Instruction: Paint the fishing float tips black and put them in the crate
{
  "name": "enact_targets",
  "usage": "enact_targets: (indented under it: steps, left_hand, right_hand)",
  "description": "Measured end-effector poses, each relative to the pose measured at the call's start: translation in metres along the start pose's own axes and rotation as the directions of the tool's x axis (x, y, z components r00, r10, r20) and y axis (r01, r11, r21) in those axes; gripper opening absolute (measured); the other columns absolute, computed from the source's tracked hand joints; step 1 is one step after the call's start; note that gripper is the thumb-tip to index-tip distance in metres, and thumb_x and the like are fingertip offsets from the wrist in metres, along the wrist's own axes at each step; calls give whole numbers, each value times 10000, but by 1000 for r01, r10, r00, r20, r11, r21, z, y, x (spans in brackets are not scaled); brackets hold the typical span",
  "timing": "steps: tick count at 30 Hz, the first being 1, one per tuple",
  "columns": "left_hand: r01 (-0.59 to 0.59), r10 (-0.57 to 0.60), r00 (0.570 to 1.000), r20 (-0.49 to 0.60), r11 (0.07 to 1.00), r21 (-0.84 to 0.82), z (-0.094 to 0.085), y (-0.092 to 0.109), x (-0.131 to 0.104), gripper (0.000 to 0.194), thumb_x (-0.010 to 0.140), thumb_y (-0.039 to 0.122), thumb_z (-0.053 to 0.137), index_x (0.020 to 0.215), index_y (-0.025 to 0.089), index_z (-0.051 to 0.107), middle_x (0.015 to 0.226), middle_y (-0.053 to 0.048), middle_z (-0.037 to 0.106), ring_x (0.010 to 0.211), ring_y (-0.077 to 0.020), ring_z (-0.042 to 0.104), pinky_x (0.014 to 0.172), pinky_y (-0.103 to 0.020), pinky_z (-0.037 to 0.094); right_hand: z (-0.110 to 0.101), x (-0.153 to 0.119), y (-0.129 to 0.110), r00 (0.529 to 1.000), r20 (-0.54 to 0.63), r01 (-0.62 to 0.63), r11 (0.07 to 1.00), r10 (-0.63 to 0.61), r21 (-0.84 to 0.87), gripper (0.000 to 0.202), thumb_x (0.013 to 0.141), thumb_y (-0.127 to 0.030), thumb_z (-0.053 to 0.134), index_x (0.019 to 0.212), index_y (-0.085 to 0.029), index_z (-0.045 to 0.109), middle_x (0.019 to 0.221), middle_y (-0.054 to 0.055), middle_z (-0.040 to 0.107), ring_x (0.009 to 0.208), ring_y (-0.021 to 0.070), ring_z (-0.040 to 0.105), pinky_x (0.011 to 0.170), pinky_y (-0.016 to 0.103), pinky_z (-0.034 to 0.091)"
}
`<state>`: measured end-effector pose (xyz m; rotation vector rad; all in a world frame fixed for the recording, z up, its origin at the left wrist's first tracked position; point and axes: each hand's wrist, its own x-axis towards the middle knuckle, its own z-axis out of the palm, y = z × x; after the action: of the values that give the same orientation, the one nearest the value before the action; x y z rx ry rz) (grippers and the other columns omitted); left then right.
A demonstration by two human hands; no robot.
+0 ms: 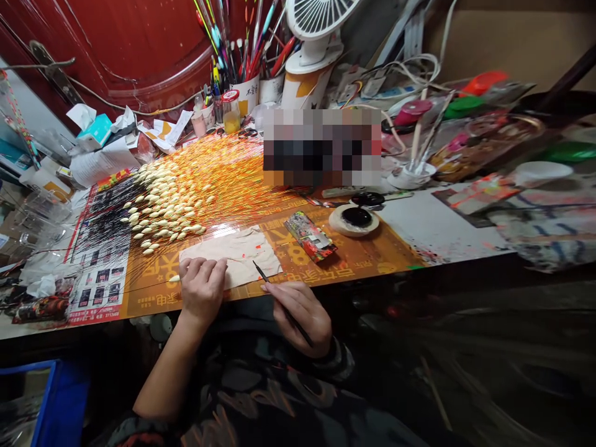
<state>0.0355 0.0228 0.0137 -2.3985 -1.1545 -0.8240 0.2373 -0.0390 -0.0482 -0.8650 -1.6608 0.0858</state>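
My left hand (203, 287) lies at the table's front edge with its fingers curled over the left part of a pale cloth (244, 251). A thin stick with a cream oval bulb (174, 279) shows just left of it; whatever is under the fingers is hidden. In my right hand (300, 315) is a thin dark brush (263, 273), its tip pointing up and left over the cloth. Behind the cloth, many thin sticks with cream bulbs (170, 198) and orange-yellow ends lie in a wide pile.
Right of the cloth are a paint-stained block (310, 236) and a round dish of black paint (356, 218). Jars, a pot of brushes (244, 93) and a white fan (321, 18) stand at the back. Paint-stained clutter covers the right, and a blue crate (63, 397) is low at the left.
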Motion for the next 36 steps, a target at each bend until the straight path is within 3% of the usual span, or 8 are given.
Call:
enact_targets:
  steps: [10, 36]
  left_hand:
    - [49, -47, 997, -67, 999, 22, -3, -2, -7, 169, 923, 199, 593, 1060, 216, 692, 839, -40, 724, 850, -200, 601, 853, -407, 343]
    - [86, -86, 994, -65, 996, 0, -3, 1, -9, 147, 913, 218, 616, 1033, 234, 698, 847, -37, 726, 883, -209, 610, 889, -431, 357]
  right_hand:
    - [4, -6, 3, 999, 42, -25, 998, 28, -56, 571, 898, -64, 550, 1439, -230, 476, 1164, 96, 696, 961, 234, 666, 796, 388, 571]
    - [11, -11, -3, 996, 80, -41, 999, 42, -14, 588, 895, -61, 543, 1453, -226, 455, 1181, 104, 685, 983, 252, 649, 797, 419, 575]
